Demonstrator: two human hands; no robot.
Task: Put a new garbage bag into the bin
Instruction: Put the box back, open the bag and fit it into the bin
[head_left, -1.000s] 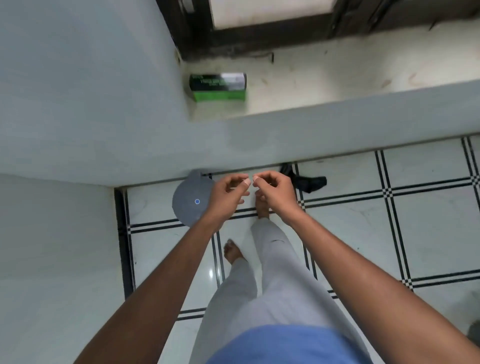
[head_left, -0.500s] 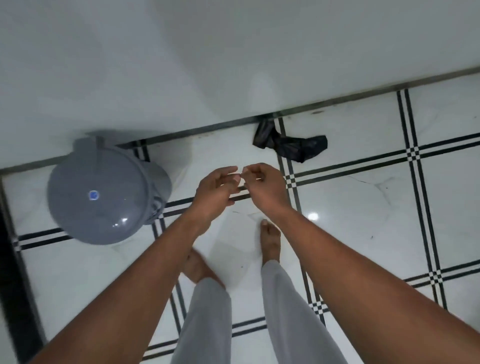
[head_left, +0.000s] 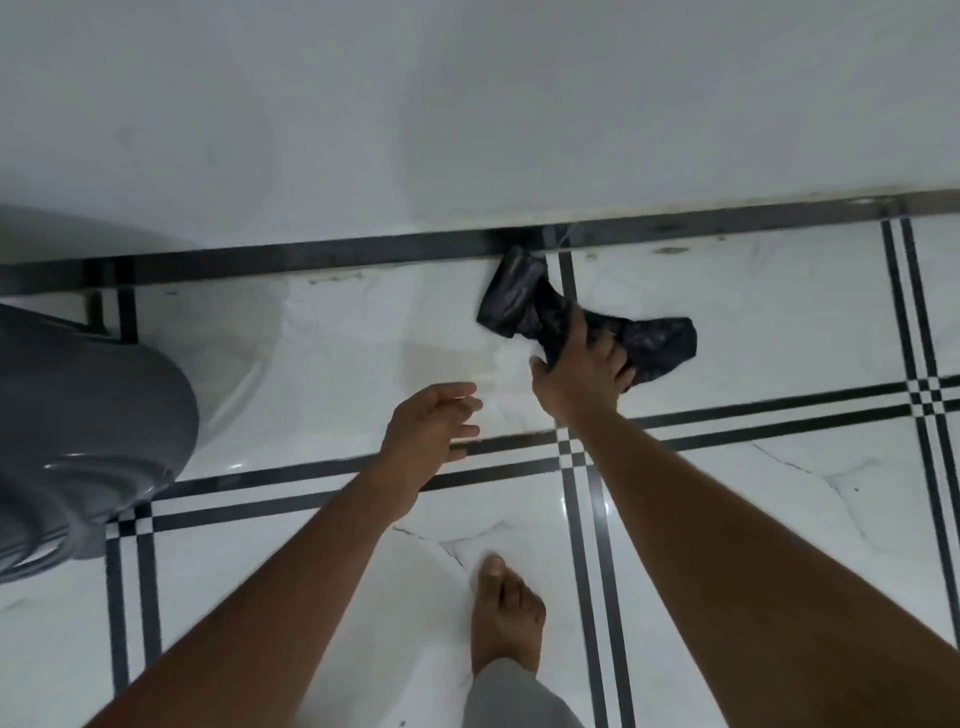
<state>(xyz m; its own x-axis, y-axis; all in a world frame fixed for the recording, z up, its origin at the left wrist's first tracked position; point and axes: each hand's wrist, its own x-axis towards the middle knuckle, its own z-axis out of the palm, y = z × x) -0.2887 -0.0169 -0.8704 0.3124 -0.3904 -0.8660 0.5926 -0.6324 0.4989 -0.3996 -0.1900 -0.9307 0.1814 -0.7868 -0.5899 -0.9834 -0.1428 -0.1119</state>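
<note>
A crumpled black garbage bag (head_left: 519, 296) lies on the white tiled floor close to the wall's dark skirting. My right hand (head_left: 584, 371) reaches down onto its middle, fingers curling round the plastic. My left hand (head_left: 428, 421) hovers lower and to the left, fingers relaxed and holding nothing. The grey bin (head_left: 78, 415) with its domed lid stands at the left edge, partly cut off by the frame.
A pale wall (head_left: 467, 104) runs across the top, meeting the floor at a dark skirting strip (head_left: 311, 254). My bare foot (head_left: 506, 618) stands on the tiles below the hands. Black double grout lines cross the floor.
The view has dropped closer to the floor. My hands, which were pinched together, have parted; the right hand has gone forward onto the black bag, and the left has opened.
</note>
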